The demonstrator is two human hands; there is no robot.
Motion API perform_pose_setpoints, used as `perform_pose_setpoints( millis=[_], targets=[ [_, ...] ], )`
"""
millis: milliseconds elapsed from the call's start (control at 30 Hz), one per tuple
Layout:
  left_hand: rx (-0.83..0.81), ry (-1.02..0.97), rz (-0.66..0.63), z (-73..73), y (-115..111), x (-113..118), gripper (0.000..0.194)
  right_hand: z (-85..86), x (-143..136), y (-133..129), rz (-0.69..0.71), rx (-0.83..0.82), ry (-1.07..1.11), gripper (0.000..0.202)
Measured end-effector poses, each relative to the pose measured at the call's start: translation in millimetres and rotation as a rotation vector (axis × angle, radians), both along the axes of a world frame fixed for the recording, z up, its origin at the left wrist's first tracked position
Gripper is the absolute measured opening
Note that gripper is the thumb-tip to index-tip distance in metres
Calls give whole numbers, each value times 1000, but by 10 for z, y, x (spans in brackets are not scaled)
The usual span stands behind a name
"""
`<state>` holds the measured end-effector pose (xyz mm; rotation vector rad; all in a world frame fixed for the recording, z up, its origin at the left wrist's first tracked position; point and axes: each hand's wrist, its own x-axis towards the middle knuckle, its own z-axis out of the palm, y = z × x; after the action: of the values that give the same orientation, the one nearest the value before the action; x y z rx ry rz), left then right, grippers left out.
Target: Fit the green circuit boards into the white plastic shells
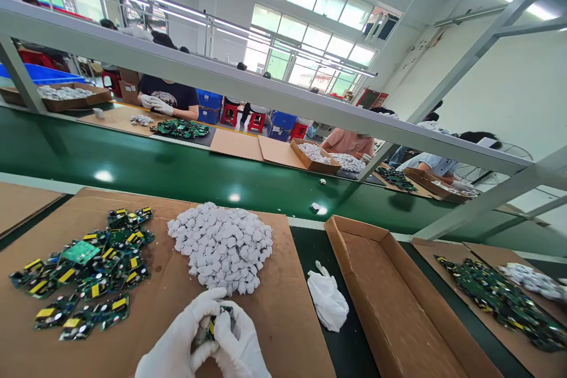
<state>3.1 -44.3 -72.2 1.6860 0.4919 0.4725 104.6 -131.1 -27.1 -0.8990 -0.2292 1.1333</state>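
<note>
Both my hands wear white gloves and meet at the bottom centre, just below a heap of small pale grey pieces (224, 245). My left hand (183, 336) and my right hand (239, 336) are closed around a small green circuit board (211, 327) with a yellow part on it. The fingers hide most of this board. At the left, a pile of green circuit boards with yellow parts (95, 271) lies on the brown cardboard (292, 319); a brighter green board (81, 253) rests on top of it.
Right of the cardboard lie a crumpled white glove (328, 298) and a long cardboard tray (398, 301). More boards (500, 295) are at the far right. A green conveyor belt (146, 168) crosses behind, under a grey metal frame (266, 91). Several people sit beyond it.
</note>
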Motion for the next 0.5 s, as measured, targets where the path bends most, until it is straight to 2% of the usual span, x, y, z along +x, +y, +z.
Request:
perform_pose_setpoints(
  millis=[100, 200, 333, 400, 500],
  targets=[
    [137, 26, -24, -3, 25, -2, 60, -69, 8, 30, -7, -183, -322, 36],
    [343, 18, -5, 39, 29, 24, 48, -93, 18, 45, 64, -271, -459, 21],
    [437, -34, 8, 67, 39, 28, 41, -59, 23, 7, 128, -178, -397, 28],
    [411, -47, -5, 55, 66, 8, 43, -52, 27, -29, 128, -121, -324, 37],
    [292, -15, -67, 22, 133, -25, 60, -88, 38, -81, 103, -114, -249, 39]
  ],
)
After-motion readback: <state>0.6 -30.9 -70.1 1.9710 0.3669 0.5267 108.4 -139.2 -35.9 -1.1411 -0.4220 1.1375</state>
